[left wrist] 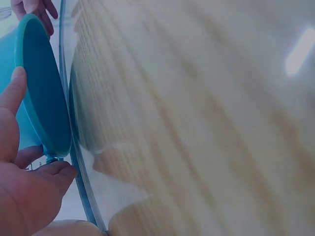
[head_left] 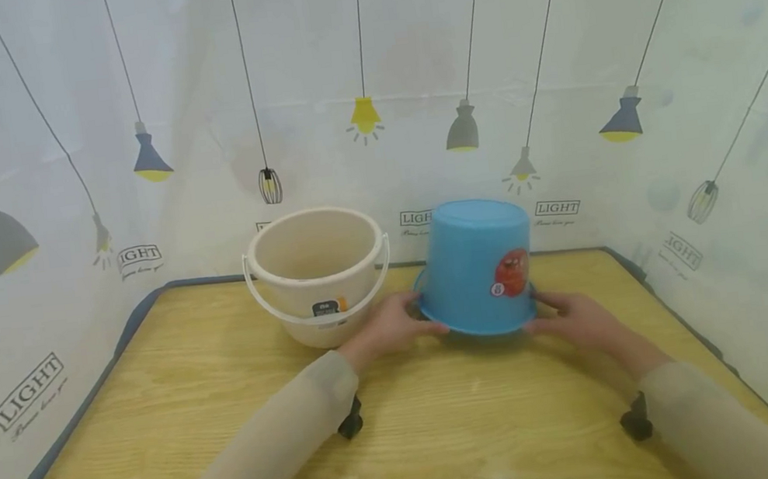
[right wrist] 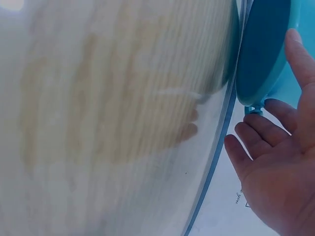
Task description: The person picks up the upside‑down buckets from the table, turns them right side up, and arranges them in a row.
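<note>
A blue bucket (head_left: pixel 464 262) with a red round sticker is upside down, its mouth toward the table. My left hand (head_left: pixel 393 324) grips its rim on the left, the thumb pressed on the rim and the fingers behind. On the other side my right hand (head_left: pixel 578 320) holds the same rim between thumb and fingers; its remaining fingers are loosely spread in the right wrist view. Both wrist views look into the dark mouth of the bucket (left wrist: pixel 47 98), with its rim raised off the table. Just left of my left hand stands an upright cream bucket (head_left: pixel 305 291).
The cream bucket's white handle (head_left: pixel 279 313) hangs down its front. A glossy wood-patterned table (head_left: pixel 447 436) with a blue edge lies under everything. White sheets (head_left: pixel 405 42) printed with hanging lamps enclose the back and sides.
</note>
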`<state>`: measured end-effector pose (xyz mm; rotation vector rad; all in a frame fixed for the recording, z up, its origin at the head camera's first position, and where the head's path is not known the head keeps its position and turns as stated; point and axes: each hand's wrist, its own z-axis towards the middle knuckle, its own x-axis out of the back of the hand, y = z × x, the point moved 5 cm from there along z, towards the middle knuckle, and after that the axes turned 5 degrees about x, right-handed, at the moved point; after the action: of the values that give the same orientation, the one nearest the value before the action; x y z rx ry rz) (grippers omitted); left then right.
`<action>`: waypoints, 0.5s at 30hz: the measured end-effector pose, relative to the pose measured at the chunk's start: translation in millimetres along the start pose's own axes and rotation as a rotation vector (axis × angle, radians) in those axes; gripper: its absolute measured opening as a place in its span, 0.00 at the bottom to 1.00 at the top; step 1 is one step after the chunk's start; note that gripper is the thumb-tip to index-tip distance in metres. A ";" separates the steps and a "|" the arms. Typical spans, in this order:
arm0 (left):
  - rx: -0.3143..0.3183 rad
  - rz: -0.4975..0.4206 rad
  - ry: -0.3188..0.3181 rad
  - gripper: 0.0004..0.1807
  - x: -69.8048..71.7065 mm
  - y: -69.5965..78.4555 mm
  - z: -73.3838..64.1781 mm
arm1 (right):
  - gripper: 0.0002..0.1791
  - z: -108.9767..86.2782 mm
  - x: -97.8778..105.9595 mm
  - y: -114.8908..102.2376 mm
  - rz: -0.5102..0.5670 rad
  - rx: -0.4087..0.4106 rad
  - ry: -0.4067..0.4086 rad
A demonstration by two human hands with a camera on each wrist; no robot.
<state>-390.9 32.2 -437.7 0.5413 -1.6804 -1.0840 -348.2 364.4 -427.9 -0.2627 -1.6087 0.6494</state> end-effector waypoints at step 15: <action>-0.009 -0.042 0.032 0.54 4.1 -1.1 -12.7 | 0.51 -11.7 6.8 0.6 0.180 -0.016 0.111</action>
<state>-381.0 23.4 -435.7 0.5880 -1.6419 -1.1068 -338.1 371.4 -422.3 -0.4510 -1.4955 0.7466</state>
